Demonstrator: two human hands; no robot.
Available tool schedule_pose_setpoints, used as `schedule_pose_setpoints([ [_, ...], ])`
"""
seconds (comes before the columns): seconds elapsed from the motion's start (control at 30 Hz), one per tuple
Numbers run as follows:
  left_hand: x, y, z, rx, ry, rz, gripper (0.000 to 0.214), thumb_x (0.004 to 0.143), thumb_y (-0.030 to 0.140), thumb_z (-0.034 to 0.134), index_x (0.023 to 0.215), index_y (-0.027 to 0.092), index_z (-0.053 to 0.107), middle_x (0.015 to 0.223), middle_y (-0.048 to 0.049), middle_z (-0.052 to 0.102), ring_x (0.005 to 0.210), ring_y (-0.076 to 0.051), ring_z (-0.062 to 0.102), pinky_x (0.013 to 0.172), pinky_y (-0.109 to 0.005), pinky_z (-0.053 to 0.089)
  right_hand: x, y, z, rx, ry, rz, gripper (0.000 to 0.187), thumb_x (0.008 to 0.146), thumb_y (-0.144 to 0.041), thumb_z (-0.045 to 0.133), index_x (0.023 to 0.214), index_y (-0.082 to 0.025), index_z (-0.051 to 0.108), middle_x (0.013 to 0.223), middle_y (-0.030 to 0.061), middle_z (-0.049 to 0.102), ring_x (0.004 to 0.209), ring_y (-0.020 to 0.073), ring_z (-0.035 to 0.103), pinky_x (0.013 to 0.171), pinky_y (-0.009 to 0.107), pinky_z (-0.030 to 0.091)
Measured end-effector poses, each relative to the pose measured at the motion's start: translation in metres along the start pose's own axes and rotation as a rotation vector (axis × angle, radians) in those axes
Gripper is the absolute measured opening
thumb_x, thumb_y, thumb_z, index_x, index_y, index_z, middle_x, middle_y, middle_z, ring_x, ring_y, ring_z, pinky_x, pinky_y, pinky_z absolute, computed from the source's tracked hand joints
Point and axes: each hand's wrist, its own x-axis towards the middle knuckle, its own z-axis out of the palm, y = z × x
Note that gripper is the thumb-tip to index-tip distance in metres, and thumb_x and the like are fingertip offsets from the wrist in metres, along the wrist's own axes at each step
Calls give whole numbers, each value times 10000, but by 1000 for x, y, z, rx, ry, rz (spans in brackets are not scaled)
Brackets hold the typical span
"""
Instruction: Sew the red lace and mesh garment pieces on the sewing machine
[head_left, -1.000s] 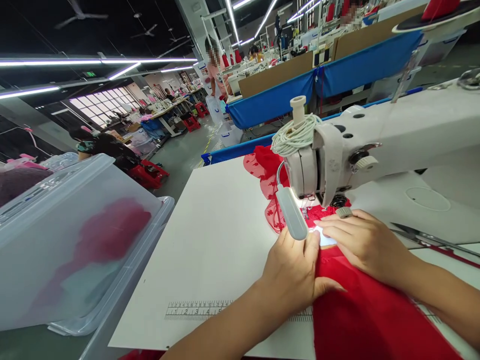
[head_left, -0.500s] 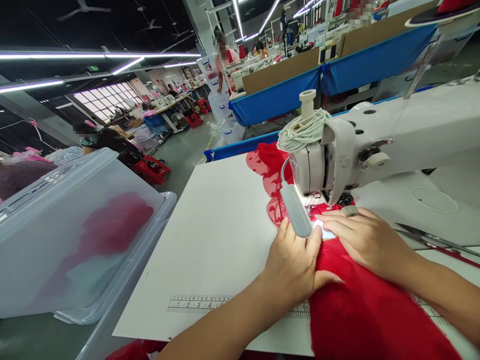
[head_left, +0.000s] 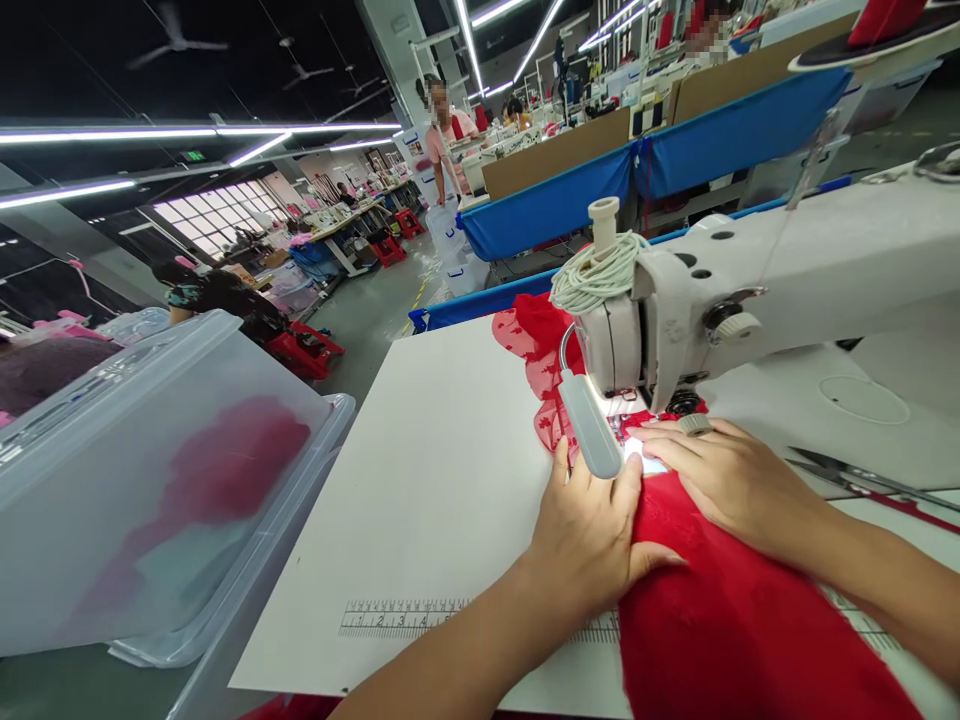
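Observation:
Red fabric (head_left: 727,610) runs from the front edge of the table up under the head of a white sewing machine (head_left: 817,280). Its scalloped, sheer end (head_left: 540,365) lies behind the needle area. My left hand (head_left: 581,530) rests on the fabric's left edge, thumb spread and fingers stretched toward the needle. Pressed flat on the cloth from the right is my right hand (head_left: 739,480), its fingertips close to the presser foot. A small grey lamp (head_left: 591,425) partly covers my left fingertips and lights a bright plate (head_left: 642,457) between the hands.
Scissors (head_left: 862,475) lie right of my right hand. A printed ruler (head_left: 397,617) marks the white tabletop (head_left: 427,450). To the left stands a translucent bin (head_left: 150,500) with red cloth inside. Other people sit and stand farther off near blue cloth troughs (head_left: 551,200).
The camera view has shifted slightly. Both hands keep nearly the same place on the red fabric, and the fabric shows no clear movement.

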Motion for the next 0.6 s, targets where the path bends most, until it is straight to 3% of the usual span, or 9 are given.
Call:
schedule_pose_setpoints([
  [0.4,0,-5,-6,-49,-72,19,738,1020,636,365,1440,45,498,1372,-261,603,1233,-394,597,1050,-601,444,4,-2,-2,18,-10,45,463,843,20,354,1077,-184,698,1026,76,782,853,198,714,772,340,533],
  [0.5,4,-8,-14,-138,-100,-9,563,992,496,475,1352,71,556,1299,-224,639,1199,-371,598,1094,-627,408,3,-3,1,39,52,60,488,890,4,336,1157,-196,693,993,77,771,889,211,716,773,346,552],
  [0.6,12,-23,-14,-283,-98,-118,286,915,260,503,1140,134,626,1109,-145,675,1046,-299,639,1009,-520,517,-2,-2,7,35,132,54,488,920,-35,344,1238,-213,668,1040,85,760,927,228,721,782,354,570],
])
